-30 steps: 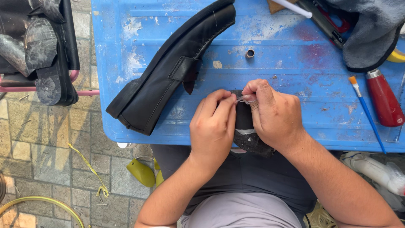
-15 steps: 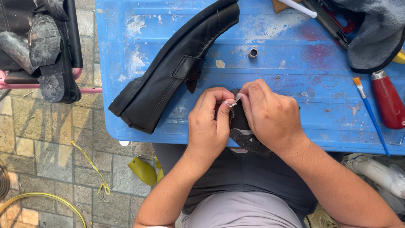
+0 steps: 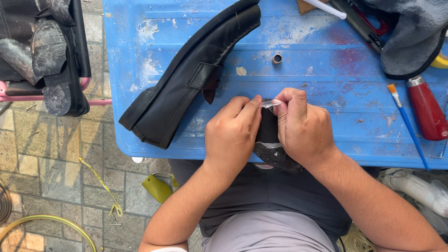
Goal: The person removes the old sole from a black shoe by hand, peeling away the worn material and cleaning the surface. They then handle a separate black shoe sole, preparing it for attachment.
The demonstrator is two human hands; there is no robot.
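at the lower centre of the frame, both hands pinch a small clear strip (image 3: 270, 102) above a dark sole piece (image 3: 270, 142) at the blue bench (image 3: 326, 60) edge: left hand (image 3: 232, 135), right hand (image 3: 301, 128), fingertips pressed together. a black shoe (image 3: 191, 79) lies upper left; a brush (image 3: 408, 123) and red handle (image 3: 427, 112) lie right.

Glossy black leather shoe (image 3: 186, 84); scuffed plastic table (image 3: 326, 107)
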